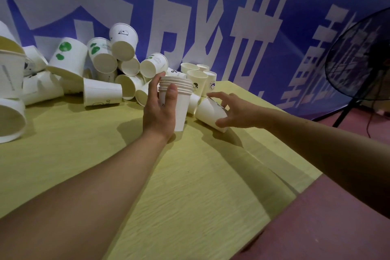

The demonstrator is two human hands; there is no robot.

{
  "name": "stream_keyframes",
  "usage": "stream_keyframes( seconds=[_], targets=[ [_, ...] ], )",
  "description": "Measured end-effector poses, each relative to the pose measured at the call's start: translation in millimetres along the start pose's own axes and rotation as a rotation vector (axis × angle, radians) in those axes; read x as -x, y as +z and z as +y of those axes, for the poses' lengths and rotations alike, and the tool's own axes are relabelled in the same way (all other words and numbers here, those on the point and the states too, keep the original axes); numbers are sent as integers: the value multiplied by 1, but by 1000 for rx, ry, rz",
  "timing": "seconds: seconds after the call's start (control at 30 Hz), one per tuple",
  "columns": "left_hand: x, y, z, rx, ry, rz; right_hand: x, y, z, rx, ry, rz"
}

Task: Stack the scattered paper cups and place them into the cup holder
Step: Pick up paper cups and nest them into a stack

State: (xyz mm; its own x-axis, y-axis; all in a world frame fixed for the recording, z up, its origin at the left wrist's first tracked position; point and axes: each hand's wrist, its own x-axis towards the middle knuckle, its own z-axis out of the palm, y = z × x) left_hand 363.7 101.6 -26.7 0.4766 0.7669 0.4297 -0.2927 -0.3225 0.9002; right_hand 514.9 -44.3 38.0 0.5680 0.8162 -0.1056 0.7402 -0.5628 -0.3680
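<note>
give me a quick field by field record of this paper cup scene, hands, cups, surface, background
left hand: left hand grips an upright stack of nested white paper cups
right hand: right hand with fingers spread around a single white paper cup lying on its side, grip not yet closed
loose cups: heap of scattered white paper cups, some with green prints, on the far left
upright cups: small group of standing white paper cups behind the stack
surface: yellow-green wooden table
background: blue and white banner; black pedestal fan on the right
cup holder: not identifiable

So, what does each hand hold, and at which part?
Left hand grips the nested white paper cup stack around its upper side; right hand closes on a tipped white cup.
</note>
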Motion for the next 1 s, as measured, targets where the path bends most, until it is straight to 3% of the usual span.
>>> stream_keyframes(
  seconds=[0.13,0.47,0.67,0.77,1.0],
  targets=[
    [1,1,-1,46,11,-29,-1,-4,3,-55,-23,5],
    [5,3,1,39,39,-153,9,-21,-18,-600,-276,516],
    [10,5,1,13,99,-242,7,-3,-53,-722,-339,586],
    [8,3,0,4,81,-195,5,13,-60,-760,-344,568],
    [2,2,-1,-73,73,57,-4,34,-59,-497,-346,630]
  ],
)
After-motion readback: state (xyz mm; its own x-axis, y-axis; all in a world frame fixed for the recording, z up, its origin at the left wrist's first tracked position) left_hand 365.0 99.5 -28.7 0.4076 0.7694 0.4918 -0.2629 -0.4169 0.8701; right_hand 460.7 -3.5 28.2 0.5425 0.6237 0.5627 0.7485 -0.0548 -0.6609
